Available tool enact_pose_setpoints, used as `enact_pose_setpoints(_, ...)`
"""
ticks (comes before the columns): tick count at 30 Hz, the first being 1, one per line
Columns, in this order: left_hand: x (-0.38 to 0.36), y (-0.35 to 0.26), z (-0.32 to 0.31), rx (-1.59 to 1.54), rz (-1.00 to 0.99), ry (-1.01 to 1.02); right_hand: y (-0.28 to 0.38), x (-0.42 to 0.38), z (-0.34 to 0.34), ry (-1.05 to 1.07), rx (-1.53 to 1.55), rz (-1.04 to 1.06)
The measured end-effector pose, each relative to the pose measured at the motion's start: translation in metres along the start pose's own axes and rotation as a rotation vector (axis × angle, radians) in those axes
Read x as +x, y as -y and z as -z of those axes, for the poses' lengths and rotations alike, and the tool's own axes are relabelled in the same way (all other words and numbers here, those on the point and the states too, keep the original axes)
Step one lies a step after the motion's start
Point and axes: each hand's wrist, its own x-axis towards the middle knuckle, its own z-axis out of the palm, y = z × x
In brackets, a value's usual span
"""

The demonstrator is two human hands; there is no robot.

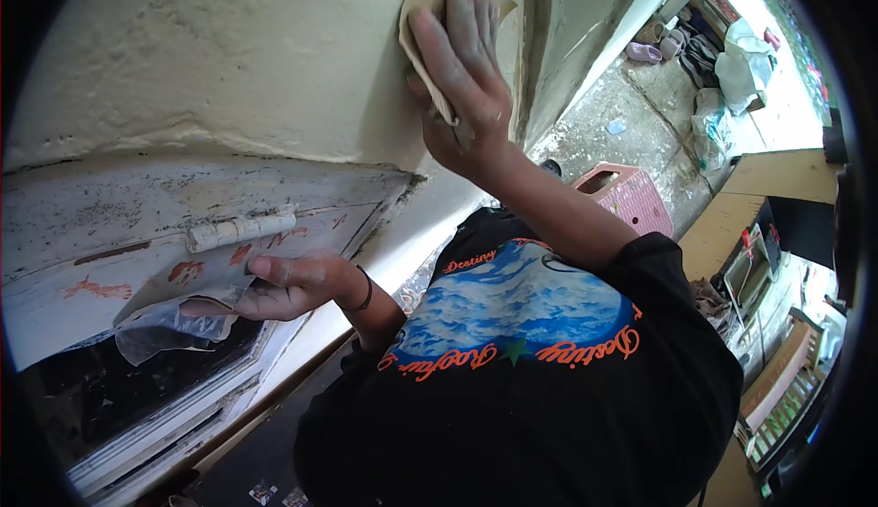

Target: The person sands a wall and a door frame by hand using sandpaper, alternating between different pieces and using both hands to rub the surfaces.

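Note:
My right hand (466,68) is raised to the cream wall (274,68), its dusty fingers pressing a tan folded sheet of sandpaper (416,27) flat against the surface. The wall has a rough patch and an uneven lower edge. Lower down, my left hand (293,286) grips a crumpled piece of clear plastic (174,329), thumb on the near side and fingers partly hidden behind it. That hand is just below a white-painted hinge or bolt (240,231) on a stained white frame (110,214).
A pink plastic stool (631,196) stands on the speckled floor (608,128) to the right. Shoes (672,45) and plastic bags (745,68) lie farther back. A brown tabletop (732,205) runs along the right, and a dark window opening (119,388) is at lower left.

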Motion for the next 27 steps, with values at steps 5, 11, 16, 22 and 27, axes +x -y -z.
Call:
enact_pose_setpoints(5, -0.001, 0.002, -0.001, 0.038, -0.01, -0.004, 0.002, -0.043, -0.004, 0.09, -0.022, -0.12)
enact_pose_setpoints(11, 0.001, 0.0, -0.002, -0.012, 0.025, -0.004, -0.002, -0.002, 0.008, 0.067, -0.061, -0.019)
enact_pose_setpoints(16, -0.001, 0.0, -0.001, 0.121, -0.02, -0.021, -0.007, -0.002, 0.008, 0.044, -0.183, -0.081)
enact_pose_setpoints(22, -0.001, -0.003, -0.004, 0.053, 0.044, -0.034, -0.002, 0.007, 0.012, 0.024, -0.213, -0.02)
enact_pose_setpoints(27, -0.002, -0.001, -0.004, 0.07, -0.012, -0.036, 0.001, 0.003, 0.019, -0.014, -0.148, -0.011)
